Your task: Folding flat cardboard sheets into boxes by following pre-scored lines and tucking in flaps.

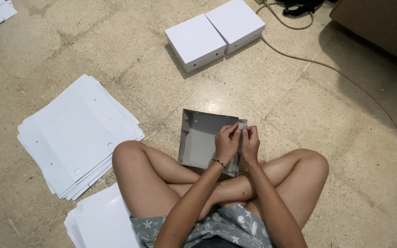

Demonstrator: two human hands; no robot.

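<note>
Head view: person seated cross-legged on a speckled stone floor (299, 101). Half-folded grey cardboard box (201, 138) rests open side up against the shins, just in front of the crossed legs. Left hand (226, 143) and right hand (250, 143) both pinch the box's right side flap (241, 125) between fingertips, hands touching each other (thin bracelet on left wrist). Both grips narrow, closed on the flap. Stack of flat white blanks (76, 135) lies left of the knee; second stack (102, 222) beside the hip. Two finished white boxes (214, 33) sit side by side, touching, well ahead. Tan cable (345, 78) curves across the floor at right.
</note>
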